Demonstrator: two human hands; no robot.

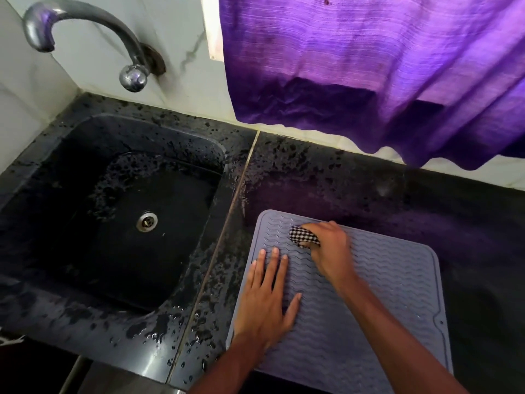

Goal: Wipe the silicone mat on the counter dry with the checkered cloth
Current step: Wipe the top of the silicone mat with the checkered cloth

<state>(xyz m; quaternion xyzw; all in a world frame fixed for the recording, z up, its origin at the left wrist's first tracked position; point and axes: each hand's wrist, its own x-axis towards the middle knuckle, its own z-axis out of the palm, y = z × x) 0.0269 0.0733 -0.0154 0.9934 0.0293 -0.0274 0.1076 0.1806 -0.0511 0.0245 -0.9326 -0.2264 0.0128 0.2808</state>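
Observation:
A grey silicone mat [397,285] with a wavy ribbed surface lies flat on the black counter, right of the sink. My right hand [331,251] grips a bunched black-and-white checkered cloth [302,236] and holds it against the mat near its far left corner. My left hand [267,294] lies flat on the mat's left side, fingers straight and spread, pressing it down. Most of the cloth is hidden inside my right fist.
A black sink [71,194] with a steel drain [147,221] lies to the left, its rim and the counter [355,180] beaded with water drops. A curved metal tap [85,24] juts from the wall. A purple curtain [369,66] hangs over the counter's back edge.

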